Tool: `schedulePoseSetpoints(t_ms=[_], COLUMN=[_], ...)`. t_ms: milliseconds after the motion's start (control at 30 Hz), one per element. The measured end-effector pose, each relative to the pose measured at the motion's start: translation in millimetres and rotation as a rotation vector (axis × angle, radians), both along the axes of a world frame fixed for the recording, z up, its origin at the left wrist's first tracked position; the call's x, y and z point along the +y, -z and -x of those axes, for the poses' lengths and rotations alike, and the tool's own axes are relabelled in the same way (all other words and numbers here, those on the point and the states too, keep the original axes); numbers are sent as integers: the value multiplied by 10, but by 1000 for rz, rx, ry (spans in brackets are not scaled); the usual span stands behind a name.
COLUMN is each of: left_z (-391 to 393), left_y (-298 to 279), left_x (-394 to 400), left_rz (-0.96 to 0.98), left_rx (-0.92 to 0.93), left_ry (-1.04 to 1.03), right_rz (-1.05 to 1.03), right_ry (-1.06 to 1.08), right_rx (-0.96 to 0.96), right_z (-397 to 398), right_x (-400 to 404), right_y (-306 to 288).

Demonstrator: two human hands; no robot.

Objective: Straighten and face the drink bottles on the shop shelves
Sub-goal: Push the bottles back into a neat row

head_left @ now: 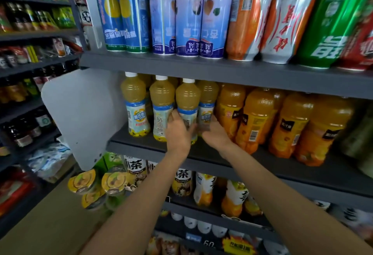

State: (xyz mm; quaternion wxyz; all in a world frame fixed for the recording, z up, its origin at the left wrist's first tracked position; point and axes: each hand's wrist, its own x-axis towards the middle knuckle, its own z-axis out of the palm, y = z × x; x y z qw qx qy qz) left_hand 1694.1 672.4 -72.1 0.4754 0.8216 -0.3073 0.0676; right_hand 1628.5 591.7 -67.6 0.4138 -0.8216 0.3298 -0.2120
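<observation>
Several pale yellow juice bottles with white caps stand at the left end of the middle shelf [282, 171]. My left hand [177, 132] grips the front pale juice bottle [187, 99] low on its label from the left. Just to its right, my right hand [216, 132] wraps the lower part of the rear pale juice bottle [209, 93], which stands slightly behind. Both bottles are upright; their lower labels are blurred and partly hidden by my fingers. Two more pale bottles [161, 101] stand to the left, labels turned differently.
Orange juice bottles [260, 113] crowd the shelf right of my hands. Tall cans [189, 16] fill the shelf above, tea bottles [203, 188] the shelf below. A white end panel [80, 113] bounds the shelf on the left, with lidded cups [82, 182] beneath it.
</observation>
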Motion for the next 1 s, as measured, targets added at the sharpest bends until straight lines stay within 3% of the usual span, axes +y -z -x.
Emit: schedulePoseSetpoints(t_ms=[133, 200, 300, 400, 533, 700, 833, 1000], left_z=[270, 434, 749, 1195, 2206, 3900, 5381, 6828], left_y=[176, 170, 78, 48, 44, 296, 529, 520], left_x=[131, 105, -67, -321, -841, -1549, -2047, -2425], left_rz=[246, 271, 258, 287, 369, 207, -287, -206], left_rx=[-115, -168, -198, -147, 28, 92, 138, 64], left_ry=[-28, 9, 133, 226, 359, 628, 771, 930], right_rz=[-4, -64, 23, 63, 24, 46, -140, -140], right_ry=[-108, -180, -255, -225, -28, 240, 456, 617], right_rx=[68, 65, 134, 216, 261, 360, 220, 175], right_z=[247, 454, 885, 1528, 2867, 4956, 6563, 8018], right_x=[7, -15, -141, -378, -840, -1370, -1684, -1973], right_y=[-12, -71, -209, -301, -288, -57, 131, 71])
